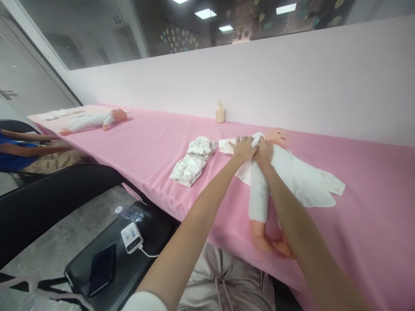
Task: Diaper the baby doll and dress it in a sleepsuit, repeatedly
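Observation:
A baby doll (259, 196) in white clothing lies on its back, its head toward the wall and its bare feet toward me. Beneath and around it spreads a white baby shirt (308, 179), one sleeve reaching left and the other side lying flat to the right. My left hand (244, 149) is closed on the left-hand sleeve. Right beside it, my right hand (264, 152) grips the shirt cloth by the doll's shoulder. The doll's arm on that side is hidden by cloth and my fingers.
Two folded patterned cloth bundles (191, 162) lie left of the doll on the pink-covered table (152, 142). A pump bottle (220, 113) stands by the wall. Farther left are another dressed doll (94, 121) and a seated person (29, 149). A black chair (149, 229) holds a phone (102, 268), a white device and a plastic bottle.

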Motion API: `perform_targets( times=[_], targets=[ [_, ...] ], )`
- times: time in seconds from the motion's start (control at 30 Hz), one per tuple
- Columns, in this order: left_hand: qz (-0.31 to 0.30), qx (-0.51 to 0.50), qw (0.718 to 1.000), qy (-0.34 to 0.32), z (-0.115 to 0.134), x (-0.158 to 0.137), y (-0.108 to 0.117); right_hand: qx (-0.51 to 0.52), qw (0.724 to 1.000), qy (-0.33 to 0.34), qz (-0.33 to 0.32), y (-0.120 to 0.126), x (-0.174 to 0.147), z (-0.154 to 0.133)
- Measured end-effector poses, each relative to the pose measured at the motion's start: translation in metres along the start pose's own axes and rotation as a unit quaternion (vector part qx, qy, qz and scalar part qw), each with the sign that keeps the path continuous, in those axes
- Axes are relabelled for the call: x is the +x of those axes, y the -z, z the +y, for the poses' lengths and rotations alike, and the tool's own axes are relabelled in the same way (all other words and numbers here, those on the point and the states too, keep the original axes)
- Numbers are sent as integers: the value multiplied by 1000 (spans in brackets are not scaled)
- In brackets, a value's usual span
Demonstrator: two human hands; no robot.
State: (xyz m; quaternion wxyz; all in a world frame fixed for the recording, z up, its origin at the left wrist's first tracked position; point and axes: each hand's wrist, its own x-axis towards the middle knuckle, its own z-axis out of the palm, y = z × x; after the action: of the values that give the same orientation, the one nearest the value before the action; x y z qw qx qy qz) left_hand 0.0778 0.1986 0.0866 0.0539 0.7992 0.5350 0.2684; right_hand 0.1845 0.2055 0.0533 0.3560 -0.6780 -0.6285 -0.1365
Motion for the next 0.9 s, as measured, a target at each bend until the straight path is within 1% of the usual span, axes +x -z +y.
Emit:
perform_targets(
  times=[0.1,0.17,0.23,0.27,0.3,0.37,0.4,0.47,0.53,0.6,0.67,0.7,0.77,0.8,0.83,0.87,0.9],
  targets=[
    [-1,10,999,38,8,5,2,6,1000,18,13,0,-1,-1],
    [17,14,999,49,3,8,3,16,999,21,26,-2,-2,-1],
    [31,3,997,75,-13,7,3,36,998,18,43,-4,-1,0],
    [26,-7,994,103,-25,5,2,50,997,17,52,-5,-1,1],
    [8,-19,991,135,-38,2,0,64,996,13,62,-5,1,2],
    [-47,-24,976,210,-64,-8,-6,94,992,-3,84,-3,4,7],
    [-50,-19,975,216,-75,-13,-9,110,989,-18,95,0,6,10],
    [-35,-8,977,211,-90,-24,-19,141,981,-61,119,5,9,16],
    [-14,0,980,198,-93,-31,-28,162,973,-101,131,10,12,19],
    [-4,4,981,194,-88,-35,-35,168,973,-108,117,12,13,19],
    [18,-4,985,171,-76,-41,-40,155,980,-96,84,11,12,15],
    [37,-14,988,146,-69,-45,-41,145,983,-90,65,10,11,12],
    [68,-59,994,60,-53,-56,-43,122,989,-82,30,8,10,7],
    [65,-97,993,2,-44,-63,-44,113,990,-81,13,8,10,5],
    [47,-145,987,-57,-36,-69,-45,106,991,-77,-4,8,10,3],
    [28,-201,973,-107,-27,-75,-47,102,992,-71,-22,8,11,2],
    [16,-260,956,-136,-20,-80,-49,95,993,-67,-38,9,11,2]
  ],
)
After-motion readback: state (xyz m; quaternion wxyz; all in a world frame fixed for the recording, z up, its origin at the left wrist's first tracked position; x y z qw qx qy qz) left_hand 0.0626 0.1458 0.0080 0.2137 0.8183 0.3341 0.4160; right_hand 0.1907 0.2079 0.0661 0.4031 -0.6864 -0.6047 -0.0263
